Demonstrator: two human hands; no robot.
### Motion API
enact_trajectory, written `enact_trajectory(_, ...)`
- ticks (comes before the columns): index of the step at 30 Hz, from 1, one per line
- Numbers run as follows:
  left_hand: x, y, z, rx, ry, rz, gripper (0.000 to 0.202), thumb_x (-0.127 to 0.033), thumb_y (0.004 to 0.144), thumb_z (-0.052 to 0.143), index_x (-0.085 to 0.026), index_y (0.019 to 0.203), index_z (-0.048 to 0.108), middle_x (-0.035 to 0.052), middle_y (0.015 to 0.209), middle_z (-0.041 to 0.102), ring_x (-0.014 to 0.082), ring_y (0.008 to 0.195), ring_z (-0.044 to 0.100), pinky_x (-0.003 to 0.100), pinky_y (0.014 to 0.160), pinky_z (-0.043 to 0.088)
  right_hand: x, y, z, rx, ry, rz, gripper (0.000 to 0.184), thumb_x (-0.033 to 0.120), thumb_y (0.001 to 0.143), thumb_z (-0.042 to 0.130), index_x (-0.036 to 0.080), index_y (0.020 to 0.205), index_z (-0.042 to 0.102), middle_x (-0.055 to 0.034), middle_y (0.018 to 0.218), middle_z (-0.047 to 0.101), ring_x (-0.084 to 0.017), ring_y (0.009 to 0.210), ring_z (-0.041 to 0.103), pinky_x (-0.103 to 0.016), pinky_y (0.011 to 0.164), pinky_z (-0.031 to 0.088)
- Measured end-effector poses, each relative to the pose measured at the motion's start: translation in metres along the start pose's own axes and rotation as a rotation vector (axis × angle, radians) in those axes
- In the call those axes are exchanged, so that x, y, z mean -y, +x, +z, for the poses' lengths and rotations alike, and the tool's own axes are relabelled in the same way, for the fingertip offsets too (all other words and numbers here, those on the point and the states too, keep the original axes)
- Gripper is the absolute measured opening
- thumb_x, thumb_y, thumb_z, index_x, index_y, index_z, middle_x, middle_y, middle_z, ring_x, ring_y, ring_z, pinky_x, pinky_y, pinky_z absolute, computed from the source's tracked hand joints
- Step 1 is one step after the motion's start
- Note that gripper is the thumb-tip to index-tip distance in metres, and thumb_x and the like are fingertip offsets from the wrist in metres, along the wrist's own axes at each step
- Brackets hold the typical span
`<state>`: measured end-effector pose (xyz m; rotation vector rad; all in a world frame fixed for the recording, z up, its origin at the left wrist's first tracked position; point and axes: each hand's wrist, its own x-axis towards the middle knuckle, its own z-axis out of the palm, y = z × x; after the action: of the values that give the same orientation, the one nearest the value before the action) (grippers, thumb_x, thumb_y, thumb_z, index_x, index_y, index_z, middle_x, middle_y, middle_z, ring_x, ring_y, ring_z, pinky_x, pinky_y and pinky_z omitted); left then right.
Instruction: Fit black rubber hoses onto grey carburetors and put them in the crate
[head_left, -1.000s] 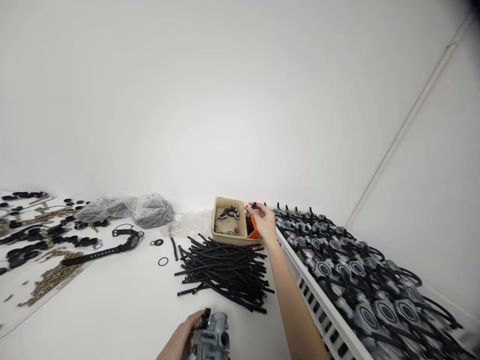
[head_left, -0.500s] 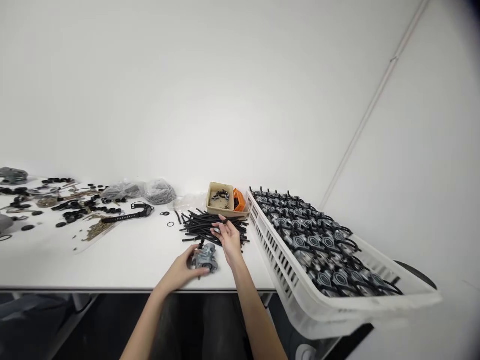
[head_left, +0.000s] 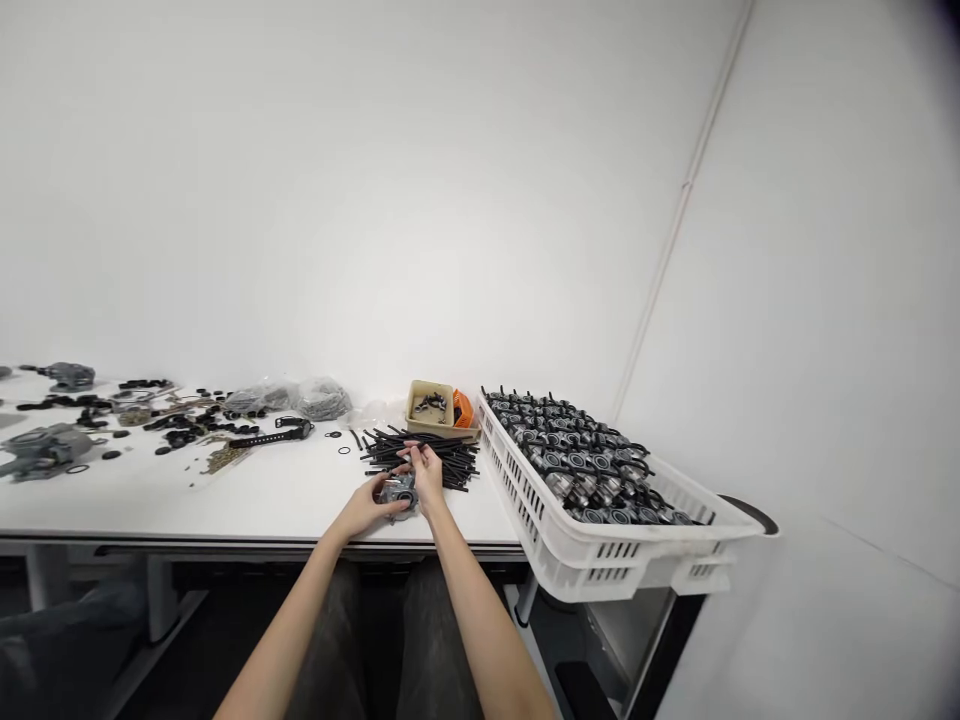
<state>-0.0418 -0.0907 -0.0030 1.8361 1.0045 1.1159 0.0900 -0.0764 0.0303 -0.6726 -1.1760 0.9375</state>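
Note:
A grey metal carburetor (head_left: 400, 491) rests at the table's front edge, gripped from its left side by my left hand (head_left: 366, 508). My right hand (head_left: 426, 477) is at the carburetor's upper right, fingers bent together over it. Whatever the right fingertips pinch is too small and hidden to make out. Just behind both hands lies a loose heap of black rubber hoses (head_left: 448, 458), partly covered by the right hand.
A white slotted crate (head_left: 517, 480) full of carburetors stands on the right. Behind the hoses are a beige tray (head_left: 431, 390) and an orange basket (head_left: 463, 409). A wristwatch (head_left: 274, 435), black rings and small parts lie to the left.
My right hand has come from over the hose pile to the top of the carburetor. The left hand still holds it. The whole view has shifted and shows more on the left.

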Motion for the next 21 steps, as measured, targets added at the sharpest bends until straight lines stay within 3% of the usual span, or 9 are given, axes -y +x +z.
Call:
enact_trajectory(10,0.004,0.005,0.001,-0.053,0.054,0.039,0.064,-0.053,0.056,0.072,-0.010,0.102,0.060,0.0126,0.100,0.065,0.0261,0.092,0.058,0.036,0.083,0.043,0.000,0.003,0.004,0.028,-0.238,-0.019,0.038,0.049,0.078,0.053,0.014,0.088,0.059,-0.0026,0.073,0.065,-0.005,0.037,0.041,-0.018,0.039,0.032)
enact_trajectory(17,0.009,0.009,0.001,-0.060,0.078,0.021,0.063,-0.057,0.052,0.072,-0.011,0.093,0.062,0.0082,0.087,0.065,0.0235,0.082,0.058,0.033,0.075,0.043,-0.005,0.006,0.004,-0.013,-0.301,-0.022,0.033,0.047,0.080,0.050,0.015,0.082,0.059,-0.0022,0.070,0.066,-0.006,0.037,0.038,-0.019,0.038,0.028)
enact_trajectory(21,0.018,0.015,0.002,-0.078,0.058,0.014,0.065,-0.056,0.050,0.073,-0.010,0.095,0.064,0.0095,0.089,0.066,0.0239,0.084,0.058,0.033,0.075,0.043,-0.008,0.008,0.002,-0.066,-0.349,-0.054,0.033,0.047,0.080,0.051,0.015,0.077,0.059,-0.0028,0.069,0.067,-0.008,0.040,0.039,-0.020,0.040,0.030)
